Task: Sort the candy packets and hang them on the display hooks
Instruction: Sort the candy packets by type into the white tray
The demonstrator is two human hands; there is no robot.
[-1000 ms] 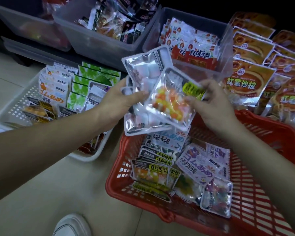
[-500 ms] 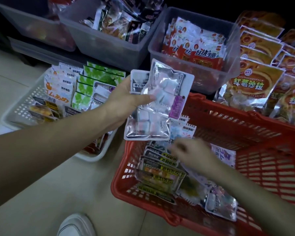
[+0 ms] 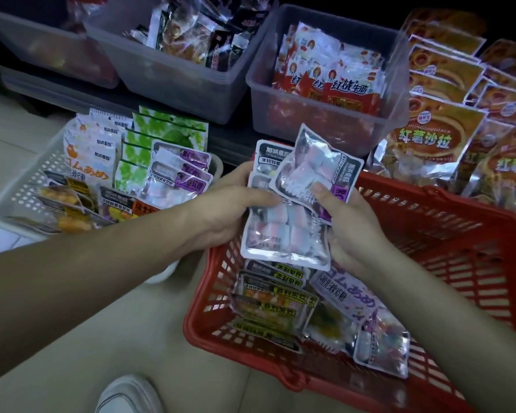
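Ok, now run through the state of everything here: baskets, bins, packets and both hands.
Red basket, part full.
White basket, packets standing in rows.
Bins, open, holding packets.
Stack, held over red basket.
Top packet, sealed, tilted on stack.
Left hand, gripping stack.
Right hand, pinching top packet.

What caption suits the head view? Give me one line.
Left hand and right hand hold purple-labelled candy packets over a red basket, beside a white basket.

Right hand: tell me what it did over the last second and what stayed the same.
The right hand let go of the orange-candy packet, dipped into the red basket and came up pinching a purple-labelled candy packet, now laid on the stack. The left hand still grips that stack; the basket stayed put.
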